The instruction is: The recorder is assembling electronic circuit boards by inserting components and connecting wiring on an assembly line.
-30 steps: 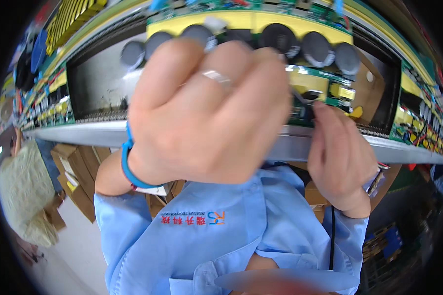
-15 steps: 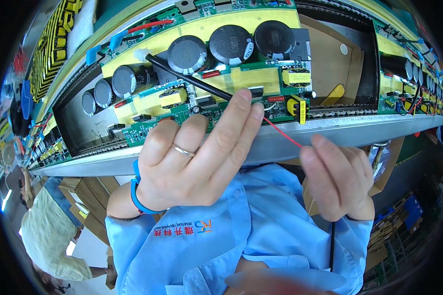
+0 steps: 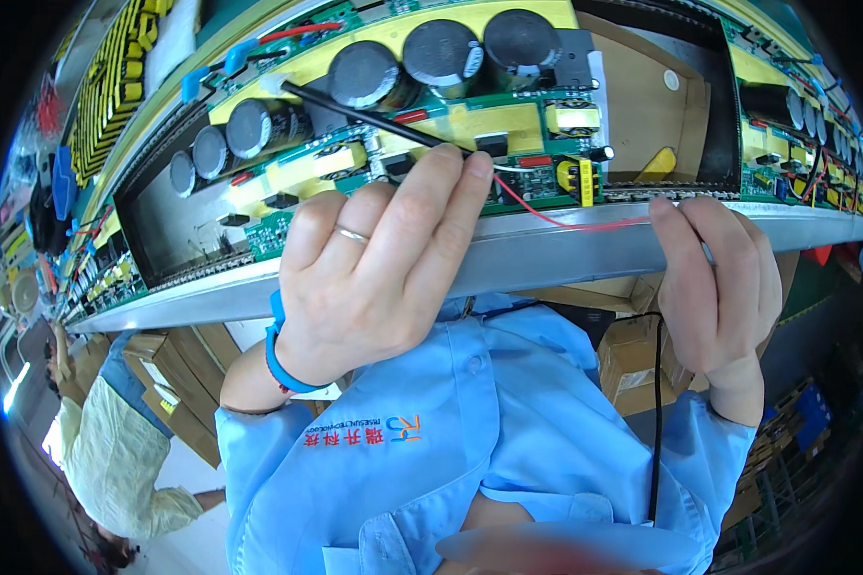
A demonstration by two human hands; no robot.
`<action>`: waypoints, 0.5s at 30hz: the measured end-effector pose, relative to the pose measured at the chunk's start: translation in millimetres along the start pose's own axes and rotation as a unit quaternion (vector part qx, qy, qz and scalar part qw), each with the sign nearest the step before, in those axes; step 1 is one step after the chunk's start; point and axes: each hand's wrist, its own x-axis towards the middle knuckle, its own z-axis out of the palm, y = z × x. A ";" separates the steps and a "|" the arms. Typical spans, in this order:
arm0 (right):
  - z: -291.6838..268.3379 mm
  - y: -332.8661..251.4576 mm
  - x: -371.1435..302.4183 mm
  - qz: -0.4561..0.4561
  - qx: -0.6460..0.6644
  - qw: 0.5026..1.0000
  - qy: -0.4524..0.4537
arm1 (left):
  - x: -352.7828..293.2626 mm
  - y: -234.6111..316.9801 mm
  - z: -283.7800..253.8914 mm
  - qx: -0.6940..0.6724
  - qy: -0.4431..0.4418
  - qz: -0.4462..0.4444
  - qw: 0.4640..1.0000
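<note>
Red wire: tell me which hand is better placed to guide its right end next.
Right hand, likely: it is by that end of the red wire, while the left hand is at the lower end of the black cable.

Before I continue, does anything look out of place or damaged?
No spill or damage stands out. The small, flat yellow piece against the brown cardboard, right of the green circuit board, looks possibly stray, sitting apart from the mounted parts.
</note>
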 end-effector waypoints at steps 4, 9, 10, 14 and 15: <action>0.8 -6.6 16.3 0.007 0.158 0.987 0.024 | -6.6 5.9 -9.9 0.009 -0.016 -0.030 0.999; -2.6 -9.7 19.6 0.035 0.188 0.982 -0.005 | -9.2 22.3 -11.3 -0.054 0.003 -0.085 0.995; -1.8 -9.3 19.9 0.028 0.186 0.982 -0.003 | -7.8 26.4 -12.8 -0.059 -0.003 -0.101 0.993; 16.0 -8.8 21.5 -0.010 0.206 0.978 0.023 | -12.5 45.4 -7.2 -0.050 -0.004 -0.166 0.985; 16.3 -7.4 22.9 -0.015 0.208 0.978 0.022 | -12.1 46.7 -7.0 -0.057 0.005 -0.174 0.983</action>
